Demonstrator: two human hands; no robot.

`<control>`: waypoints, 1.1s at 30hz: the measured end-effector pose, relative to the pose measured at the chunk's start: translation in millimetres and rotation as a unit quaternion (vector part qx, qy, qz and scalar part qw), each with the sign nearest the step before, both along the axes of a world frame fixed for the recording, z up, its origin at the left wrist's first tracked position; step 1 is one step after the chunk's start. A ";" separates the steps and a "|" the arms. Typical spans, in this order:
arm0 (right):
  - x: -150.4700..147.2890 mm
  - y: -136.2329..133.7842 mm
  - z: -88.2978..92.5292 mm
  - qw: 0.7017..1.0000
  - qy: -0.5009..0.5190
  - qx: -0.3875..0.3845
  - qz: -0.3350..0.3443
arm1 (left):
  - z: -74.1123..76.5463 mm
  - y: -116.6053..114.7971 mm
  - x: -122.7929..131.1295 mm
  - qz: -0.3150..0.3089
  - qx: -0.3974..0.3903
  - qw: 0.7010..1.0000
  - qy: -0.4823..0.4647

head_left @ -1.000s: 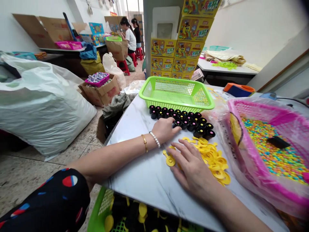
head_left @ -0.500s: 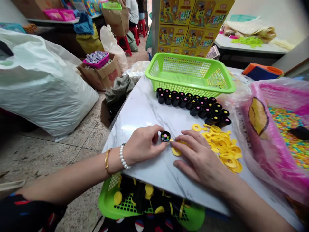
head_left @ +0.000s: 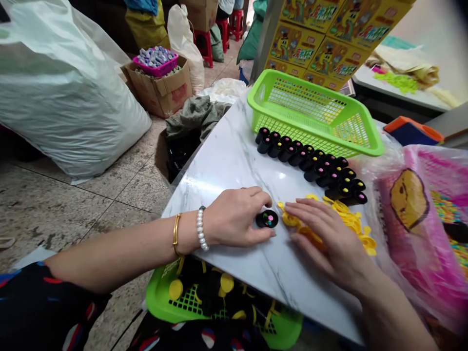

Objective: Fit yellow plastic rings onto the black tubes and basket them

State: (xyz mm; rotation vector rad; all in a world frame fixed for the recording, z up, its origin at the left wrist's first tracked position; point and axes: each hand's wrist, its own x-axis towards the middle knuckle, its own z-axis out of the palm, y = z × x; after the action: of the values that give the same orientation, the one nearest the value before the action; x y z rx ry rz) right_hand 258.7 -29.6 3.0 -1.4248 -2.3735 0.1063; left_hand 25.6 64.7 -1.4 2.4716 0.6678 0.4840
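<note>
My left hand (head_left: pixel 236 219) rests on the marble table (head_left: pixel 226 161), its fingers pinched round a small black tube (head_left: pixel 267 219) filled with coloured candy beads. My right hand (head_left: pixel 325 236) lies just right of it, fingers stretched flat over a pile of yellow plastic lids (head_left: pixel 351 222), fingertips on one lid near the tube. Several more black tubes (head_left: pixel 314 168) stand in rows behind the pile, in front of a green basket (head_left: pixel 365 141).
A pink basket of coloured beads lined with plastic (head_left: pixel 431 219) sits at the right. A lower green basket with finished pieces (head_left: pixel 175 297) is under the table edge at my lap. A large white sack (head_left: pixel 58 92), a cardboard box (head_left: pixel 161 87) and yellow cartons (head_left: pixel 321 29) stand around.
My left hand took a black tube from the rows and drew it toward me. My right hand stayed on the yellow lids. The camera tipped downward.
</note>
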 end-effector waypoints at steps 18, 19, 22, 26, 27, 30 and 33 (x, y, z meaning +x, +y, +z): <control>-38.8 38.6 0.8 0.962 -0.143 -0.026 -0.231 | -7.7 6.2 -2.9 0.032 0.010 0.999 -0.002; -34.8 37.6 0.9 0.966 -0.138 -0.014 -0.216 | -7.2 6.2 -3.0 0.041 0.007 0.999 0.001; -18.7 36.8 1.4 0.991 -0.093 0.027 -0.092 | -5.8 5.5 -3.3 0.051 0.004 0.999 0.004; -3.7 41.0 -0.5 0.995 -0.060 -0.007 0.080 | -4.0 4.8 -3.4 0.043 0.004 0.999 -0.008; -2.5 41.8 -1.5 0.994 -0.054 -0.018 0.092 | -3.4 4.9 -3.3 0.041 0.002 0.999 -0.012; -3.0 41.9 -4.4 0.994 -0.046 -0.035 0.093 | -1.9 5.5 -3.1 0.032 -0.014 0.999 -0.022; -5.6 40.6 -5.3 0.993 -0.035 -0.033 0.108 | -1.7 6.7 -3.2 0.028 -0.035 0.999 -0.031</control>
State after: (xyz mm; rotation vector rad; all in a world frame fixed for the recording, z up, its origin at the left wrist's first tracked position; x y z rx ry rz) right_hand 253.1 11.0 -2.3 -1.2123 -2.5983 0.1952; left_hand 22.4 71.4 -3.1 2.3682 0.7170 0.5473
